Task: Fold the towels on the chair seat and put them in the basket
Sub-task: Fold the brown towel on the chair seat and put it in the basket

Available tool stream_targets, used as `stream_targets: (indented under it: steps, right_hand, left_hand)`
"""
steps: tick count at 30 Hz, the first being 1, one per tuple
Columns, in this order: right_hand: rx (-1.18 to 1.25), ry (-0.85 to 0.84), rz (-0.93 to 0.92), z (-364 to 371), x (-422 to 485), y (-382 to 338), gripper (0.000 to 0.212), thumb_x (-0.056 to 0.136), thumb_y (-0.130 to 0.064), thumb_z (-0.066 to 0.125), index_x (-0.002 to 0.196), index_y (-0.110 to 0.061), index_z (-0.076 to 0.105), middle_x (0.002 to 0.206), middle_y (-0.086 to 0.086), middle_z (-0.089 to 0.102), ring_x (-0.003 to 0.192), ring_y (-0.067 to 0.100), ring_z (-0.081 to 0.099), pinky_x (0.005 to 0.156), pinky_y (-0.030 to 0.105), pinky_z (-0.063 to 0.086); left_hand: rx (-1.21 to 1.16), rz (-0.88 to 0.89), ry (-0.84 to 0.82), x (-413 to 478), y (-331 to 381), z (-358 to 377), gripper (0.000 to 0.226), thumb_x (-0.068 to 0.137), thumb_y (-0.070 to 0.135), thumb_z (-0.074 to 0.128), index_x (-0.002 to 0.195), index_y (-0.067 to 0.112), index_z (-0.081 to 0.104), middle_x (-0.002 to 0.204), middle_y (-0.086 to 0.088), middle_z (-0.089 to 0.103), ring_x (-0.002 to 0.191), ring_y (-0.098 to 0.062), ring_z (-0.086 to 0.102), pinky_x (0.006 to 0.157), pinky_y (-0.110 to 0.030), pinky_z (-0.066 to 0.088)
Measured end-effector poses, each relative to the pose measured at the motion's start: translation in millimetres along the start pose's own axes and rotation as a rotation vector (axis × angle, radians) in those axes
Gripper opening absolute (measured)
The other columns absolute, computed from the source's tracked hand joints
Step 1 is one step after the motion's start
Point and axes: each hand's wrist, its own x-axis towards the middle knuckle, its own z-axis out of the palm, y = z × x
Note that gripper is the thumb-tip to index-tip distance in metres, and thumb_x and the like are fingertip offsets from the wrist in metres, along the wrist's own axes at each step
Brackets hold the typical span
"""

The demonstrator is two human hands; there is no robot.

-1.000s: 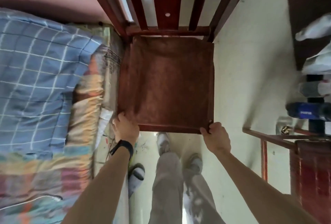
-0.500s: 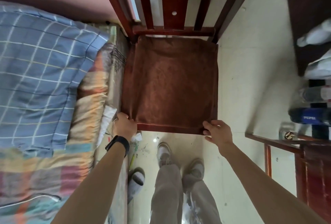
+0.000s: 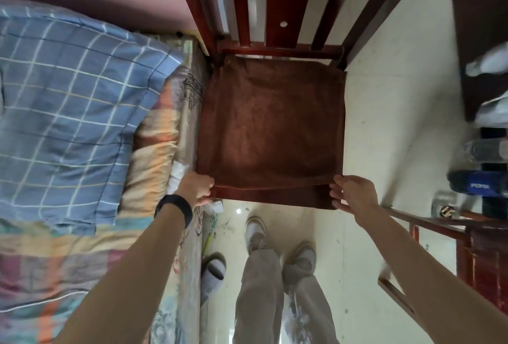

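Towel (image 3: 270,129) flat on chair seat | left hand (image 3: 198,188) pinches near corner | right hand (image 3: 353,195) spread beside

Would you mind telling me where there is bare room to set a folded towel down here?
Bare floor lies right of the chair. The seat is covered by the brown towel; the bed crowds its left, bottles the far right.

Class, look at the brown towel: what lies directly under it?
The brown towel lies spread over the wooden chair seat; only the seat's front edge shows. Anything else beneath is covered.
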Motion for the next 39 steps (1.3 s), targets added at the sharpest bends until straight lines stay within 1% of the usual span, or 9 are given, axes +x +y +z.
stream_targets:
  steps: [2, 6, 9, 13, 16, 21, 27, 34, 39]
  right_hand:
    - [0.061, -0.032, -0.037, 0, -10, -35, 0.014, 0.096, -0.021, 0.066, 0.105, -0.011, 0.067, 0.091, 0.005, 0.073, 0.075, 0.017, 0.068, 0.064, 0.033, 0.056]
    - [0.308, -0.130, -0.243, -5, -38, -113, 0.013, 0.097, -0.020, 0.063, 0.109, -0.017, 0.063, 0.096, 0.005, 0.070, 0.076, 0.018, 0.069, 0.067, 0.030, 0.056]
    - [0.484, -0.158, -0.379, -14, -55, -145, 0.004, 0.094, -0.020, 0.065, 0.095, -0.024, 0.064, 0.094, 0.004, 0.070, 0.073, 0.019, 0.068, 0.065, 0.026, 0.054]
    - [0.408, -0.038, -0.306, -8, -34, -119, 0.007, 0.093, -0.017, 0.067, 0.089, -0.021, 0.063, 0.085, 0.005, 0.070, 0.064, 0.018, 0.064, 0.061, 0.025, 0.052]
    - [0.089, 0.067, -0.169, 4, 4, -64, 0.010, 0.089, -0.019, 0.074, 0.094, -0.010, 0.071, 0.081, 0.007, 0.073, 0.064, 0.017, 0.065, 0.068, 0.033, 0.058]
    - [-0.110, 0.198, -0.143, 15, 42, -17, 0.013, 0.083, -0.031, 0.075, 0.086, -0.018, 0.075, 0.066, 0.002, 0.073, 0.061, 0.022, 0.070, 0.076, 0.038, 0.062]
    - [-0.321, 0.264, -0.232, 19, 56, -7, 0.025, 0.080, -0.044, 0.061, 0.084, -0.021, 0.069, 0.080, 0.001, 0.075, 0.083, 0.031, 0.073, 0.087, 0.042, 0.057]
    - [-0.334, 0.344, -0.194, 26, 44, -12, 0.019, 0.087, -0.035, 0.069, 0.100, -0.022, 0.068, 0.090, 0.000, 0.074, 0.094, 0.026, 0.069, 0.092, 0.036, 0.054]
    - [-0.494, 0.331, -0.145, 31, 39, -15, 0.033, 0.093, -0.038, 0.062, 0.091, -0.007, 0.072, 0.082, 0.009, 0.068, 0.097, 0.035, 0.064, 0.075, 0.031, 0.041]
  left_hand:
    - [-0.114, -0.067, -0.094, -17, 27, -21, 0.008, 0.095, 0.010, 0.059, 0.087, 0.008, 0.060, 0.068, -0.005, 0.052, 0.057, -0.015, 0.049, 0.062, -0.030, 0.052]
    - [-0.597, 0.187, -0.256, -40, 89, -53, 0.021, 0.093, 0.008, 0.060, 0.077, 0.021, 0.054, 0.060, 0.007, 0.047, 0.047, -0.007, 0.039, 0.046, -0.019, 0.040]
    - [-0.736, 0.332, -0.227, -47, 109, -59, 0.014, 0.096, 0.020, 0.060, 0.086, 0.028, 0.055, 0.082, 0.007, 0.066, 0.067, -0.008, 0.063, 0.062, -0.024, 0.052]
    - [-0.445, 0.299, -0.067, -27, 84, -27, 0.005, 0.098, 0.015, 0.059, 0.102, 0.018, 0.059, 0.088, -0.002, 0.065, 0.072, -0.016, 0.060, 0.058, -0.023, 0.050]
    - [-0.070, 0.220, 0.148, 6, 54, 0, 0.038, 0.084, 0.031, 0.069, 0.116, 0.010, 0.068, 0.099, -0.013, 0.073, 0.091, -0.031, 0.070, 0.086, -0.040, 0.058]
    - [0.164, 0.172, 0.384, 17, 44, 26, 0.031, 0.092, 0.029, 0.065, 0.120, 0.014, 0.070, 0.122, -0.013, 0.069, 0.118, -0.034, 0.060, 0.101, -0.034, 0.045]
    - [0.239, 0.135, 0.421, 17, 49, 33, 0.030, 0.095, 0.025, 0.060, 0.121, 0.012, 0.068, 0.128, -0.018, 0.063, 0.123, -0.035, 0.054, 0.101, -0.036, 0.043]
    - [0.296, 0.119, 0.428, 16, 52, 33, 0.032, 0.092, 0.023, 0.066, 0.121, 0.010, 0.068, 0.121, -0.019, 0.068, 0.116, -0.037, 0.061, 0.096, -0.038, 0.049]
    - [0.386, 0.027, 0.404, 16, 53, 37, 0.037, 0.093, 0.033, 0.060, 0.113, 0.003, 0.065, 0.113, -0.021, 0.068, 0.107, -0.040, 0.064, 0.084, -0.041, 0.052]
